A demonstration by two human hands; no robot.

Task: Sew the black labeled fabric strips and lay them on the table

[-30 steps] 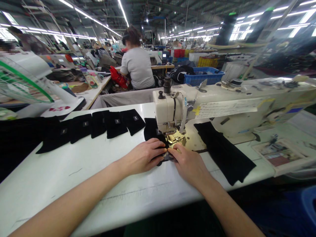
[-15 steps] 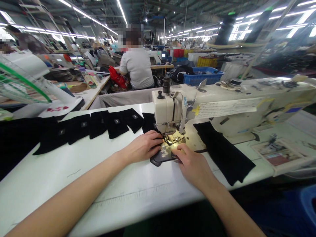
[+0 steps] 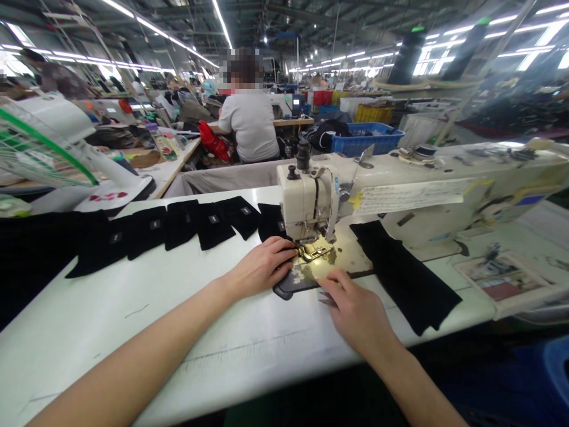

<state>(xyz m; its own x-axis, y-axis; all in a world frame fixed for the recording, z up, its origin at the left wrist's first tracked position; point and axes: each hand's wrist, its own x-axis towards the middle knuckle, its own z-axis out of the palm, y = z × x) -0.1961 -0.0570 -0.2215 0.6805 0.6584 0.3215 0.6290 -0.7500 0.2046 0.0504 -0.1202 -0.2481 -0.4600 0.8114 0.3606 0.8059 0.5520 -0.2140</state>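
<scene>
If the left hand point(image 3: 267, 265) slips by the black fabric piece point(image 3: 269, 220), the metal presser foot point(image 3: 316, 254) could nip it; its grip, like the right hand's point(image 3: 355, 308), is unclear.

Can't read a single word here tbh. The long white paper strip point(image 3: 409, 197) on the cream metal sewing machine point(image 3: 377, 169) has blurry lines, and the tiny grey labels on the black fabric pieces point(image 3: 184, 220) left of it are too small.

Six black cloth pieces point(image 3: 213, 234) line up leftward from the left fingers point(image 3: 284, 256); one near sewing machine point(image 3: 297, 196) stands just beyond them, one green-rimmed fan point(image 3: 57, 118) farther left, two dark cones point(image 3: 406, 56) beyond the right fingers point(image 3: 331, 283).
</scene>
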